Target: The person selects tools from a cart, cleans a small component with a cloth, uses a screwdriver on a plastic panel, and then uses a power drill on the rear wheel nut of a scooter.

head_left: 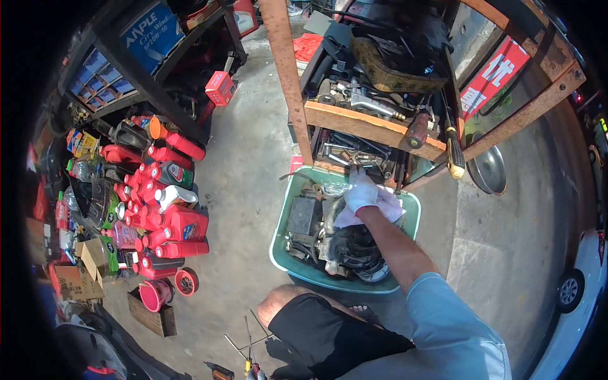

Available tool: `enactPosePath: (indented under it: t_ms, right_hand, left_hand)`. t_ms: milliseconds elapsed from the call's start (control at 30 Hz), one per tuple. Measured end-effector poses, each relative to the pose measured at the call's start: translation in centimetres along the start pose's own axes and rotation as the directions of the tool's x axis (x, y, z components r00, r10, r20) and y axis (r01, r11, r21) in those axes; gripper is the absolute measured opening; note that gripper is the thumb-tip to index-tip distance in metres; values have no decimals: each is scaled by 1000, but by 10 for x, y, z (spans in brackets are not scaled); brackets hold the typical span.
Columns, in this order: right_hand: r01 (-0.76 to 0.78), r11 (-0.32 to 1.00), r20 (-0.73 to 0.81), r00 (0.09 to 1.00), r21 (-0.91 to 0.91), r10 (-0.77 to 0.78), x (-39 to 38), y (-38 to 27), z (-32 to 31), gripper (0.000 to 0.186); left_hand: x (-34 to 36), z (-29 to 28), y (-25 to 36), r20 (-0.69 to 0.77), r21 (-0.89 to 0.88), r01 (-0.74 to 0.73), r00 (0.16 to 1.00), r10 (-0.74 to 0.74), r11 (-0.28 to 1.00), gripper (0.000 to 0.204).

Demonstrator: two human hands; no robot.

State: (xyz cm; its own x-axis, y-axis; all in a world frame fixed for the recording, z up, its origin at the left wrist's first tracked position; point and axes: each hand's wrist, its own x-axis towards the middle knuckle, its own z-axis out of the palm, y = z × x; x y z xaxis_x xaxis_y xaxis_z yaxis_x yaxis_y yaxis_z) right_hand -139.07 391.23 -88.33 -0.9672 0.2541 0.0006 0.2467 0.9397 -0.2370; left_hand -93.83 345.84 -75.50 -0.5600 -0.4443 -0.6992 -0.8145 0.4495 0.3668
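My right hand (361, 190), in a white glove, reaches over a green plastic tub to the front of a low shelf. Its fingers stretch toward metal sockets and rods (345, 152) there, with nothing seen held; whether they touch is unclear. The tub (276, 244) holds a dark box-shaped part (304, 215), a pale cloth (391, 206) and black and metal machine parts (361, 247). At the lower edge, only gloved fingertips of my left hand (257, 375) show. They are closed by a yellow-handled screwdriver (247, 366) and a red-handled screwdriver (255, 367).
An orange-edged rack (373, 128) stands ahead, bearing a ratchet-like metal tool (373, 106) and a yellow-black screwdriver (454, 155). Red oil bottles (183, 225) crowd the left floor. A T-shaped rod tool (237, 345) is near my knee. A metal bowl (487, 170) leans right.
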Motion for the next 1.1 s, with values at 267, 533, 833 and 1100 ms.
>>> enactPosePath:
  t_ms: [267, 533, 833, 1100]
  right_hand:
    - [46, 980, -288, 957, 192, 12, 28, 61, -25, 31]
    - [118, 935, 332, 943, -333, -1, 62, 60, -57, 30]
    - [728, 483, 779, 612, -487, -137, 151, 151, 26, 27]
    - [663, 534, 766, 641, -525, -43, 169, 141, -7, 31]
  left_hand:
    - [4, -21, -12, -113, 8, -37, 993, 38, 999, 45]
    - [20, -13, -49, -309, 127, -83, 944, 119, 988, 40]
    - [-5, -28, -21, -126, 117, 11, 992, 3, 993, 43]
    - [-20, -25, -17, -126, 81, -16, 992, 27, 997, 36]
